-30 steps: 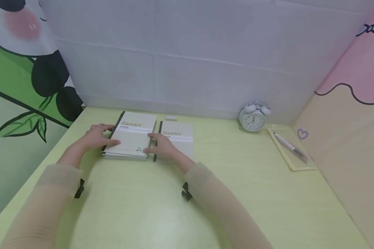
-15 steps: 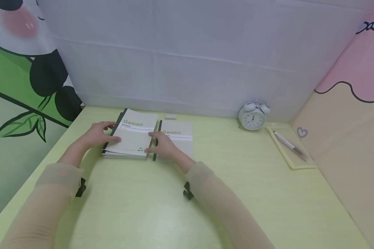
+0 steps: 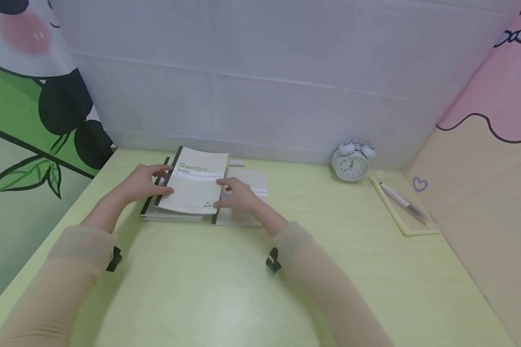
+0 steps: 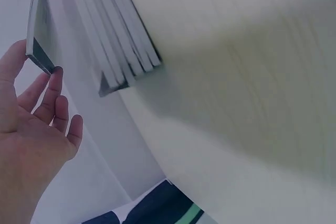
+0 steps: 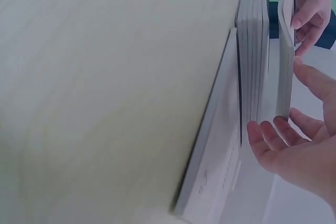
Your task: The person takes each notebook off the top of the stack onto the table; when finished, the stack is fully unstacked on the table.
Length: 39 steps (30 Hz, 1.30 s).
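Observation:
A white notebook (image 3: pixel 195 190) with a black spine and "Gambit" on its cover is raised above a stack of similar notebooks (image 3: pixel 173 219). My left hand (image 3: pixel 140 184) pinches its spine side between thumb and fingers. On the opposite side, my right hand (image 3: pixel 239 195) grips the page edge. The right wrist view shows a gap between the held notebook (image 5: pixel 285 77) and the stack (image 5: pixel 253 51). One more notebook (image 3: pixel 232 219) lies on the table right of the stack, partly hidden by my right hand and the held notebook.
Behind the notebooks sits a small white block (image 3: pixel 236 163). A white twin-bell alarm clock (image 3: pixel 350 164) stands at the back right. Farther right, a pen (image 3: pixel 403 201) lies in or on a yellow-edged pouch or tray (image 3: pixel 392 218). A white-covered wall (image 3: pixel 269 111) closes off the back.
The top notebook has lifted off the stack and shifted right, carried by both hands. It now covers part of the notebook on the right, and more of the stack's left side shows.

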Each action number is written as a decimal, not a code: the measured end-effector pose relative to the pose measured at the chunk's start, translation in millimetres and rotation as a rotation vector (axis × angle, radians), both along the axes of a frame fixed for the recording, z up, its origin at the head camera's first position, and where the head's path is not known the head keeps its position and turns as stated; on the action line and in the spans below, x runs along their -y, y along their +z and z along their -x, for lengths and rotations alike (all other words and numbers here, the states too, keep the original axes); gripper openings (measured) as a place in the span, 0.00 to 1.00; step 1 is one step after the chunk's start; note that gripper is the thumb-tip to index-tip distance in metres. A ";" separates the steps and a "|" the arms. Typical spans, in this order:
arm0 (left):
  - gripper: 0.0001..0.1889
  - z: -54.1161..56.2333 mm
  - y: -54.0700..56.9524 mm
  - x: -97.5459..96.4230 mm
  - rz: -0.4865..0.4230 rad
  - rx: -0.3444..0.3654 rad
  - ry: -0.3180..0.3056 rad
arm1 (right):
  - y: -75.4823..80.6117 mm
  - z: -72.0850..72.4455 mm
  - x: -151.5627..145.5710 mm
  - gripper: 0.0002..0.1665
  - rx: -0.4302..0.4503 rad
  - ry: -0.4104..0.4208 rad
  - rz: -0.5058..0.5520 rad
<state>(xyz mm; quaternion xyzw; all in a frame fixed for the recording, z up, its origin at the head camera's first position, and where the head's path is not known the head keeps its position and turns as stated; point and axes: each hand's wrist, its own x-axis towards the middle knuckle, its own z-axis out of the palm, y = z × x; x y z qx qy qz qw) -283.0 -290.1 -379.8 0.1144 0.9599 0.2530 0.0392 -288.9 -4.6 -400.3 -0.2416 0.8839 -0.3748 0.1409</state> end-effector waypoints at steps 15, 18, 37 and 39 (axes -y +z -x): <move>0.39 -6.0 20.1 -46.0 -0.027 -0.056 -0.038 | 19.3 1.1 -53.7 0.45 -0.088 0.016 -0.047; 0.39 -7.4 23.9 -55.0 -0.039 -0.087 -0.058 | 24.0 -0.6 -65.5 0.44 -0.094 0.004 -0.039; 0.41 -6.2 23.5 -131.0 -0.108 -0.138 -0.105 | 26.7 -9.8 -143.1 0.38 -0.193 -0.097 0.028; 0.41 -5.7 20.9 -138.7 -0.117 -0.138 -0.109 | 24.6 -10.4 -150.0 0.38 -0.200 -0.107 0.031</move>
